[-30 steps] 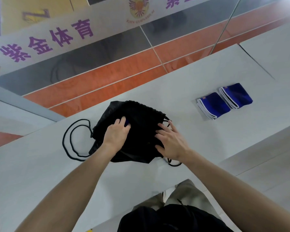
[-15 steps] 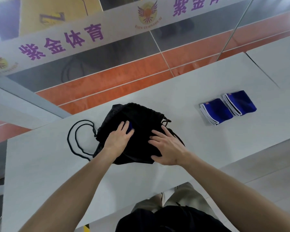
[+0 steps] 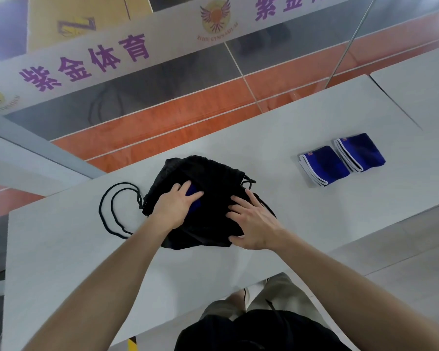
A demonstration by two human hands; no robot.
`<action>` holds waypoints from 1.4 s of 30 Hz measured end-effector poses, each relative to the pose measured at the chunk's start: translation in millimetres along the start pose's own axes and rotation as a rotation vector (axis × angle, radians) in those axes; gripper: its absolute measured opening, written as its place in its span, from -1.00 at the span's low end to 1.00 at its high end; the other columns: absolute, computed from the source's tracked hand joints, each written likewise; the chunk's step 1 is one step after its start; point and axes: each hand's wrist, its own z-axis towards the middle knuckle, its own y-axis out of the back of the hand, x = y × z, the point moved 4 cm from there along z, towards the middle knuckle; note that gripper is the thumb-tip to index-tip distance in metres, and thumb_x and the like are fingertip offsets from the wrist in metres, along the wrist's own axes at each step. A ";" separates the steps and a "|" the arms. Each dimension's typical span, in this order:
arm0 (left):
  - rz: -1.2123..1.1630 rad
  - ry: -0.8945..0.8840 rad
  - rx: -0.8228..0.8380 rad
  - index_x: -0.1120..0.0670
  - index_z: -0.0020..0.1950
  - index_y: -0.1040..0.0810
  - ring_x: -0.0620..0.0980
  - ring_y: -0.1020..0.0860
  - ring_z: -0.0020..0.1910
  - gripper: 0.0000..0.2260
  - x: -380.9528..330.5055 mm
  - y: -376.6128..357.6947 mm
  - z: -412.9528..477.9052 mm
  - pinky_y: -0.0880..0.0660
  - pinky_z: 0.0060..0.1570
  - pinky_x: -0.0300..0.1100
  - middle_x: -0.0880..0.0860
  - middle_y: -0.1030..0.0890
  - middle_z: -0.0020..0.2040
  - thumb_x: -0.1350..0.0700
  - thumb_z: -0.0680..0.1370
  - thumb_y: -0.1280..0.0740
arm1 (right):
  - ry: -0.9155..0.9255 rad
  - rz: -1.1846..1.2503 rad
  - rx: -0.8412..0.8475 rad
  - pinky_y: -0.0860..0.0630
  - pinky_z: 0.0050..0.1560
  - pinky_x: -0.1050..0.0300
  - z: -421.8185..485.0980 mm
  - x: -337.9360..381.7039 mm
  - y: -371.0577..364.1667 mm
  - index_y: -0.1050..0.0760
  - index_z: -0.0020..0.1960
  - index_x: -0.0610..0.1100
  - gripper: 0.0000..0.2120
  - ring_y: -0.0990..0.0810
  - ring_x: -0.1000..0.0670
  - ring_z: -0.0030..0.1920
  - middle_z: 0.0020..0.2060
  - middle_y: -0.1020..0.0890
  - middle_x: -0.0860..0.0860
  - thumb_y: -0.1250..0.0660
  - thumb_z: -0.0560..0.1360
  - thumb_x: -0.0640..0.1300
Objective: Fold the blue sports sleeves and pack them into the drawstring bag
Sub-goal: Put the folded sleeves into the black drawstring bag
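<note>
Pale grey table carries a limp black drawstring bag, likely soft and light, best taken at its mouth hem. Both forearms reach forward: the left hand presses straight fingers onto a blue sleeve at the bag, while the right hand lies spread flat, grasping nothing. Far right, two folded sleeves lie well apart.
</note>
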 end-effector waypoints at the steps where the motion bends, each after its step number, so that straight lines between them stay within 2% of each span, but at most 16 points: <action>1: 0.036 -0.003 0.005 -0.26 0.75 -0.14 0.20 -0.25 0.62 -0.13 -3.0 0.1 2.0 -0.59 0.08 -0.06 0.11 -0.05 0.76 0.12 0.58 -0.53 | -0.001 -0.002 -0.001 0.12 0.74 -0.32 -0.4 -0.5 0.4 -0.61 0.45 -0.08 -0.29 -0.23 -0.13 0.72 0.41 -0.62 0.03 -0.25 0.50 0.36; 6: 0.066 0.071 -0.033 -0.19 0.64 -0.39 0.22 -0.32 0.57 -0.40 -3.1 -4.5 5.3 -0.66 0.03 0.00 0.16 -0.18 0.70 0.15 0.64 -0.45 | -0.033 0.000 -0.039 0.19 0.75 -0.29 -1.9 -11.3 2.4 -0.66 0.34 -0.09 -0.34 -0.24 -0.12 0.71 0.34 -0.65 0.05 -0.26 0.49 0.36; 11: 0.082 0.136 -0.048 -0.18 0.64 -0.37 0.24 -0.30 0.61 -0.40 2.1 -3.6 -1.0 -0.64 0.07 0.00 0.17 -0.15 0.72 0.14 0.64 -0.44 | -0.066 -0.010 -0.074 0.16 0.73 -0.34 1.2 -25.4 7.7 -0.66 0.29 -0.09 -0.39 -0.26 -0.10 0.70 0.30 -0.66 0.05 -0.29 0.47 0.32; 15: 0.160 0.120 -0.053 -0.18 0.62 -0.37 0.21 -0.30 0.62 -0.41 6.1 -5.1 -7.9 -0.52 0.32 0.04 0.17 -0.16 0.73 0.05 0.62 -0.47 | -0.072 -0.032 -0.069 0.17 0.73 -0.35 5.8 -32.0 13.6 -0.65 0.28 -0.08 -0.40 -0.23 -0.09 0.71 0.30 -0.65 0.07 -0.28 0.46 0.31; 17: 0.146 0.137 -0.057 -0.19 0.62 -0.37 0.20 -0.28 0.65 -0.44 9.8 -6.7 -11.2 -0.49 0.38 0.05 0.17 -0.15 0.74 0.02 0.64 -0.45 | -0.089 -0.038 -0.066 0.18 0.74 -0.34 6.8 -36.5 15.7 -0.64 0.28 -0.07 -0.40 -0.20 -0.09 0.72 0.31 -0.64 0.07 -0.27 0.45 0.31; 20: 0.073 0.094 -0.039 -0.16 0.67 -0.32 0.22 -0.13 0.74 -0.39 9.7 -6.9 -14.8 -0.51 0.43 0.04 0.20 -0.04 0.78 0.09 0.65 -0.44 | -0.085 -0.047 -0.047 0.17 0.74 -0.35 8.6 -38.8 19.2 -0.63 0.31 -0.06 -0.39 -0.19 -0.09 0.73 0.34 -0.63 0.06 -0.28 0.43 0.30; 22: 0.038 0.030 0.023 -0.14 0.71 -0.26 0.22 -0.01 0.78 -0.31 5.9 -4.1 -17.4 -0.55 0.39 0.02 0.21 0.06 0.79 0.19 0.64 -0.43 | -0.057 -0.037 -0.037 0.14 0.73 -0.36 9.0 -35.5 20.6 -0.60 0.38 -0.06 -0.36 -0.19 -0.10 0.73 0.39 -0.61 0.05 -0.30 0.43 0.27; 23: 0.031 0.012 0.054 -0.13 0.73 -0.25 0.23 -0.02 0.77 -0.29 4.5 -0.9 -18.1 -0.57 0.34 0.02 0.21 0.06 0.79 0.23 0.64 -0.42 | -0.043 -0.033 -0.037 0.12 0.73 -0.37 9.2 -33.0 20.4 -0.59 0.41 -0.06 -0.35 -0.19 -0.10 0.74 0.40 -0.61 0.04 -0.31 0.43 0.25; 25: 0.026 0.016 0.084 -0.14 0.72 -0.29 0.25 -0.21 0.68 -0.29 4.1 7.2 -17.4 -0.63 0.24 0.07 0.20 -0.09 0.73 0.26 0.64 -0.42 | -0.024 -0.041 -0.031 0.12 0.73 -0.37 9.3 -27.7 18.8 -0.58 0.43 -0.06 -0.34 -0.19 -0.11 0.74 0.41 -0.61 0.03 -0.33 0.42 0.24; 27: 0.023 0.028 0.074 -0.15 0.67 -0.37 0.22 -0.36 0.52 -0.33 6.1 13.9 -13.9 -0.65 0.16 0.09 0.16 -0.27 0.60 0.22 0.61 -0.47 | -0.023 -0.050 -0.010 0.17 0.74 -0.35 9.0 -24.2 15.9 -0.60 0.40 -0.07 -0.36 -0.18 -0.11 0.74 0.41 -0.60 0.03 -0.33 0.43 0.24; 30: 0.034 0.042 0.055 -0.15 0.63 -0.43 0.18 -0.42 0.43 -0.32 10.8 16.0 -7.2 -0.63 0.14 0.06 0.12 -0.35 0.50 0.08 0.54 -0.58 | -0.029 -0.059 0.009 0.21 0.74 -0.33 7.5 -20.7 13.8 -0.61 0.38 -0.08 -0.38 -0.16 -0.11 0.75 0.42 -0.60 0.02 -0.33 0.45 0.25; 34: 0.044 0.040 0.071 -0.17 0.63 -0.43 0.17 -0.40 0.49 -0.28 6.5 9.2 -2.8 -0.53 0.29 0.09 0.09 -0.35 0.54 -0.10 0.51 -0.60 | -0.035 -0.068 0.021 0.19 0.73 -0.36 3.4 -17.1 15.0 -0.58 0.45 -0.08 -0.34 -0.15 -0.11 0.75 0.49 -0.56 0.00 -0.33 0.46 0.26; 38: 0.131 0.049 0.064 -0.17 0.64 -0.41 0.19 -0.26 0.65 -0.27 -0.8 11.8 -2.3 -0.38 0.50 0.21 0.12 -0.28 0.66 -0.15 0.50 -0.59 | -0.053 -0.015 0.019 0.10 0.73 -0.38 -4.6 -16.1 25.4 -0.53 0.54 -0.04 -0.33 -0.16 -0.08 0.75 0.58 -0.49 -0.01 -0.32 0.51 0.23; 40: 0.187 0.024 0.062 -0.14 0.63 -0.42 0.20 -0.23 0.68 -0.28 -6.7 17.0 -2.1 -0.32 0.55 0.23 0.14 -0.26 0.68 -0.15 0.51 -0.58 | -0.088 0.052 0.002 0.04 0.74 -0.33 -12.6 -19.4 35.2 -0.53 0.55 -0.05 -0.38 -0.19 -0.06 0.74 0.62 -0.46 -0.02 -0.34 0.55 0.17; 42: 0.223 -0.009 0.039 -0.11 0.59 -0.46 0.19 -0.28 0.65 -0.34 -14.7 24.1 -1.0 -0.30 0.56 0.23 0.13 -0.32 0.64 -0.11 0.52 -0.56 | -0.146 0.105 -0.014 -0.08 0.74 -0.23 -22.9 -27.9 47.4 -0.54 0.54 -0.06 -0.46 -0.31 -0.06 0.69 0.61 -0.47 -0.01 -0.35 0.59 0.09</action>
